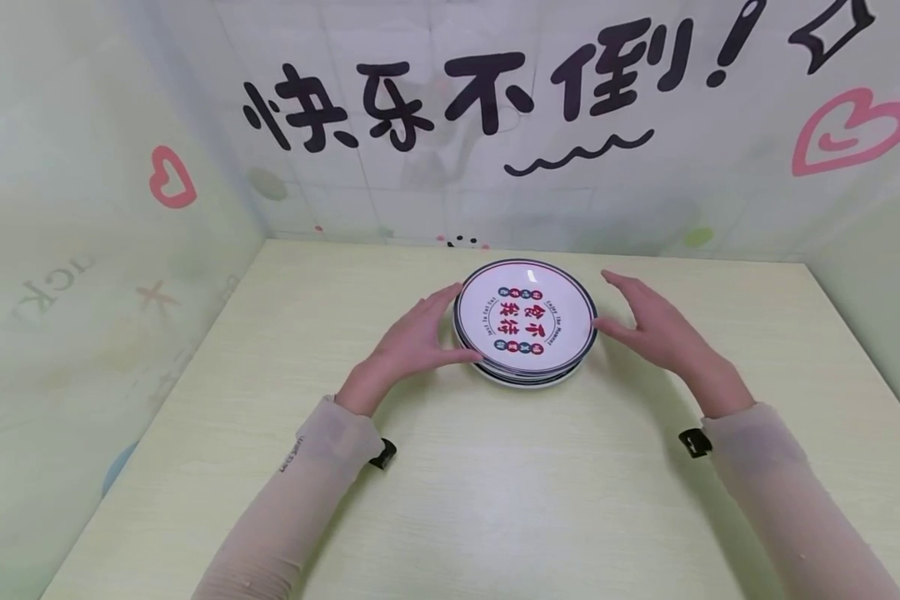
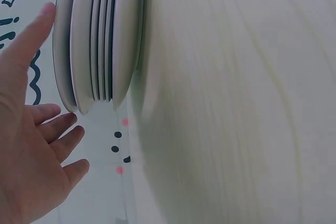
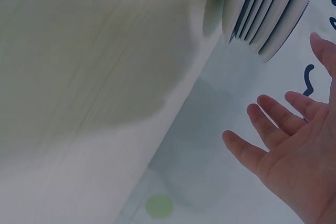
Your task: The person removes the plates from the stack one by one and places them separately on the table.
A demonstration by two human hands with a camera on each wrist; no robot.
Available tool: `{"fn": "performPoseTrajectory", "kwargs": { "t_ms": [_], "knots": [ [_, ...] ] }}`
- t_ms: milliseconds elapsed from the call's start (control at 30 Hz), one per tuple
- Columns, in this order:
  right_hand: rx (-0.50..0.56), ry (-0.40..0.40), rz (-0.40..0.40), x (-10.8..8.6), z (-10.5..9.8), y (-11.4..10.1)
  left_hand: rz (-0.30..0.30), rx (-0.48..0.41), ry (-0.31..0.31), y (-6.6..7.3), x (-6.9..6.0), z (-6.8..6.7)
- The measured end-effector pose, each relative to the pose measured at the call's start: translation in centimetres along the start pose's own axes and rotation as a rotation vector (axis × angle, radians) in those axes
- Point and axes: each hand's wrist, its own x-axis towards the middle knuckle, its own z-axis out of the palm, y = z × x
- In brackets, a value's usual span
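Note:
A stack of several round plates (image 1: 525, 317), white with dark blue rims and red and blue print on the top one, rests on the table near its back edge. My left hand (image 1: 418, 337) is at the stack's left side, thumb and fingers spread at the rim; in the left wrist view the left hand (image 2: 37, 145) lies beside the upper plates (image 2: 79, 40). On the other side, my right hand (image 1: 660, 329) is spread with its thumb tip close to the rim. In the right wrist view a gap separates the right hand (image 3: 294, 145) from the plates (image 3: 268, 9).
The pale wood-look table (image 1: 495, 492) extends in front of the stack and to both sides. A printed white sheet (image 1: 435, 192) with black characters hangs right behind the table, and similar sheets stand at left and right.

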Motion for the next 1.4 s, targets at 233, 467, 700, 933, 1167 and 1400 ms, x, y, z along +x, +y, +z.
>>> {"fn": "performPoseTrajectory", "kwargs": {
  "t_ms": [233, 467, 700, 933, 1167, 1400],
  "knots": [
    [-0.002, -0.012, 0.012, 0.2, 0.6, -0.1, -0.013, -0.015, -0.001, -0.1, 0.0, 0.1],
    [-0.003, -0.033, 0.009, 0.2, 0.9, -0.4, -0.017, -0.047, -0.005, -0.3, 0.1, 0.3],
    [-0.006, -0.048, 0.014, 0.3, 1.3, -0.5, -0.023, -0.043, -0.006, -0.4, 0.2, 0.4],
    [-0.003, -0.06, 0.025, 0.3, 1.5, -0.6, -0.027, -0.043, -0.007, -0.4, 0.2, 0.4],
    [0.0, -0.06, 0.011, 0.4, 1.8, -0.4, -0.029, -0.038, -0.02, -0.5, 0.2, 0.5],
    [0.019, -0.055, 0.002, 0.5, 2.0, -0.2, -0.022, -0.044, -0.028, -0.6, 0.1, 0.4]
  ]
}}
